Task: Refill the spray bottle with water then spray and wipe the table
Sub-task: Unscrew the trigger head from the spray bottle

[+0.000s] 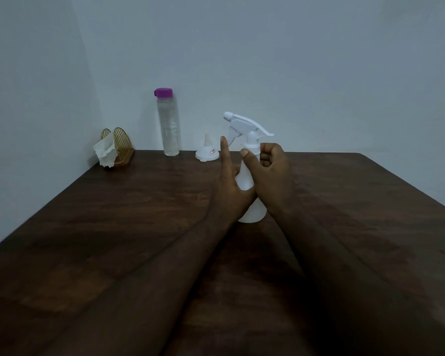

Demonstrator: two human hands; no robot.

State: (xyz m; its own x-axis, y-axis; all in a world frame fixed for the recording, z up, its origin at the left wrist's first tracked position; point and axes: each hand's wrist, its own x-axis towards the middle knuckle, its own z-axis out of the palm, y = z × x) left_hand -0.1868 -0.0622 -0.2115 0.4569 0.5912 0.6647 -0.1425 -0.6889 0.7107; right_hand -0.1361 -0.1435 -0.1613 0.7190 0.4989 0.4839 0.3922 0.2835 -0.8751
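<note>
Pretty plain room tbh. The back wall (306, 60) is bare, painted a pale colour that reads bluish-grey in this light, and a left wall (23, 86) of the same shade meets it at a corner (89, 98). A dark brown wooden table (100, 222) sits right against both, grain showing. Lighting is dim and cool, with a faint sheen on the tabletop toward the far edge and murkier shadow nearer the camera.
</note>
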